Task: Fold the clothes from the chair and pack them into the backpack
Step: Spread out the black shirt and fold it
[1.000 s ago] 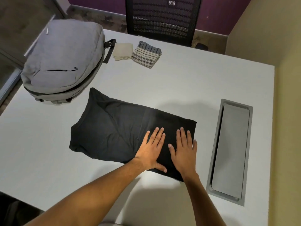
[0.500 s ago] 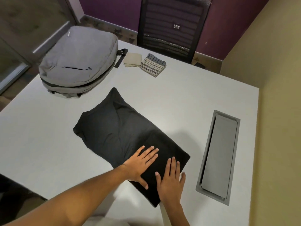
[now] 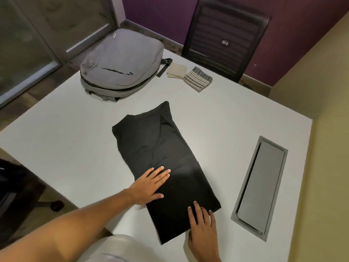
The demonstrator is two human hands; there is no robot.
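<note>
Both hands flat, fingers spread: left hand (image 3: 151, 184) and right hand (image 3: 203, 226) press the long folded black cotton shirt (image 3: 162, 159); soft grey fabric backpack (image 3: 122, 65) far beyond on matte white tabletop (image 3: 66, 138).

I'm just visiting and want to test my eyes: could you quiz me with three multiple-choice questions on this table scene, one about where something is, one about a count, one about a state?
1. Where do the small folded cloths lie?
A. inside the backpack
B. on the table beside the backpack
C. on the chair seat

2. How many small folded cloths are there?
A. one
B. two
C. four

3. How do the hands meet the black shirt?
A. flat on it
B. lifting it up
C. not touching it

Answers:
1 B: the beige cloth and striped cloth rest on the table right of the grey backpack.
2 B: just those two show.
3 A: the left hand and right hand lie straight-fingered on the black shirt.
</note>
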